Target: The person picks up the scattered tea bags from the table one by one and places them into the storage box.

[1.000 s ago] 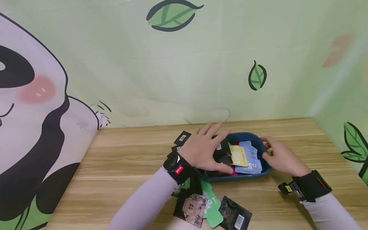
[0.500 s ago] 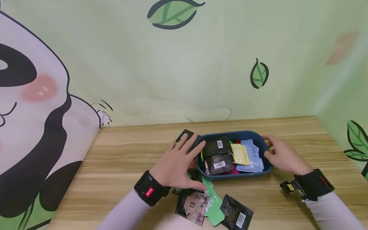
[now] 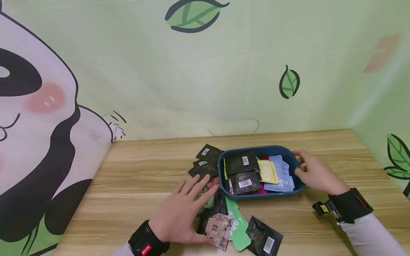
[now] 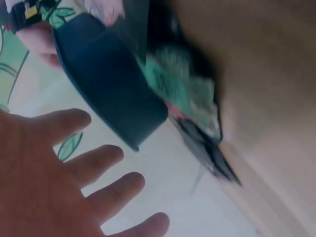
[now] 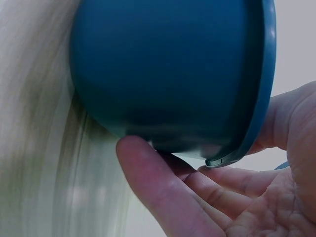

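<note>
My left hand [image 3: 179, 213] is spread with fingers apart, over the left edge of a heap of packets. Its thumb is right by a brown patterned packet [image 3: 219, 229]. In the left wrist view the spread fingers [image 4: 116, 197] hold nothing. A dark blue plastic bin [image 3: 262, 197] sits right of the heap, containing black packets [image 3: 245, 183], a yellow packet [image 3: 268, 171] and light-blue packets [image 3: 282, 174] marked "Tea". My right hand [image 3: 318, 174] grips the bin's right end; in the right wrist view its fingers [image 5: 158, 187] bend around the blue wall, below the rim.
Green packets [image 3: 238, 227] and a black packet [image 3: 264, 236] lie in front of the bin. More black packets [image 3: 208, 154] lie behind the heap, left of the bin. The wooden table [image 3: 144, 170] meets a printed backdrop [image 3: 205, 85] at the back.
My left hand has drawn back from over the bin, toward the front left, uncovering the black packets inside. The right hand stays at the bin's right end.
</note>
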`<state>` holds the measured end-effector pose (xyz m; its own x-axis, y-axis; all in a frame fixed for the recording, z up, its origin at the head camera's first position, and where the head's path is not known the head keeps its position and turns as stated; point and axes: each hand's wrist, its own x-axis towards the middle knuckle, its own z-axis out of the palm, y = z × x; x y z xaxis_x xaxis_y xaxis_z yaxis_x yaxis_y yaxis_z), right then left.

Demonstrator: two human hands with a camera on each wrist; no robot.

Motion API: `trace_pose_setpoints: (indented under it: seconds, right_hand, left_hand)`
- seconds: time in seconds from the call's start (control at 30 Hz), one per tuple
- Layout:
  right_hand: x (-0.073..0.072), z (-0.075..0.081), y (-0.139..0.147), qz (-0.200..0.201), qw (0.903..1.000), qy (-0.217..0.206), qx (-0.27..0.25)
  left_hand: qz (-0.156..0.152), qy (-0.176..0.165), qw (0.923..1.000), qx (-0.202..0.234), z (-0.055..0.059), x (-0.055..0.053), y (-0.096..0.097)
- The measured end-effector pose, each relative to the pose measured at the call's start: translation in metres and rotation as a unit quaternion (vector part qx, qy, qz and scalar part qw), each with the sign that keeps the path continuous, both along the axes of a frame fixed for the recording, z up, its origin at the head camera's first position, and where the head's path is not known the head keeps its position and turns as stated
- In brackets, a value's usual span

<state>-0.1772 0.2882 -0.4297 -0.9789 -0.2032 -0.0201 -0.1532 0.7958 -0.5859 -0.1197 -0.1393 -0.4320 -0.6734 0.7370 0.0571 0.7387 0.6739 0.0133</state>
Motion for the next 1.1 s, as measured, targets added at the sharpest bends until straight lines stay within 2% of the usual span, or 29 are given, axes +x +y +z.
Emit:
trace_pose_setpoints:
  seconds: [0.1, 0.2, 0.3, 0.6, 0.8, 1.1]
  right_hand:
    - [0.000, 0.000, 0.000, 0.000, 1.0000, 0.000, 0.001]
    - [0.000, 0.000, -0.001, 0.000, 1.0000, -0.002, 0.001]
    - [0.001, -0.001, -0.001, -0.001, 1.0000, -0.001, 0.001]
    - [0.003, -0.002, 0.001, -0.001, 1.0000, 0.001, 0.005]
    - [0.002, -0.002, 0.001, -0.001, 1.0000, -0.002, 0.004]
    - [0.000, 0.000, -0.001, 0.005, 0.9999, -0.004, 0.009]
  left_hand:
    - [-0.013, -0.006, 0.9999, -0.008, -0.005, 0.007, -0.002]
    - [-0.023, -0.025, 0.9993, -0.011, -0.010, 0.013, -0.002]
    - [-0.036, -0.040, 0.9984, -0.014, -0.013, 0.015, 0.000]
    - [-0.092, -0.056, 0.9941, -0.007, -0.019, 0.019, 0.012]
    - [-0.098, -0.077, 0.9922, 0.001, -0.019, 0.018, 0.017]
    - [-0.102, -0.074, 0.9921, 0.003, -0.020, 0.017, 0.019]
